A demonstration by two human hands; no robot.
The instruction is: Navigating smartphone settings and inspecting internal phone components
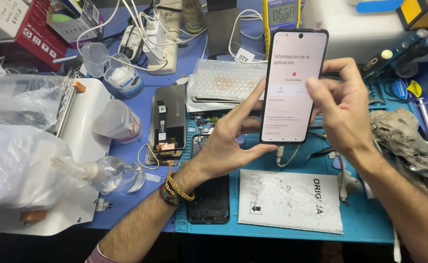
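Left hand: your left hand (223,141) is cradling the lit smartphone (293,85), its grip clamped on the left edge and bottom.
Right hand: your right hand (343,109) is clasping the right edge, thumb on the screen.
Below: a white padded envelope (290,199) is lying on the blue mat (365,221).
Beyond: bubble-wrap sheets (226,80) are lying behind your left grip.

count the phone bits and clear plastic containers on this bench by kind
Lit smartphone held in both hands, left hand and right hand: 1
Loose display panel lying face down: 1
Dark phone body on the blue mat: 1
Clear lidded cups: 2
Clear dispenser bottle: 1
Total: 6
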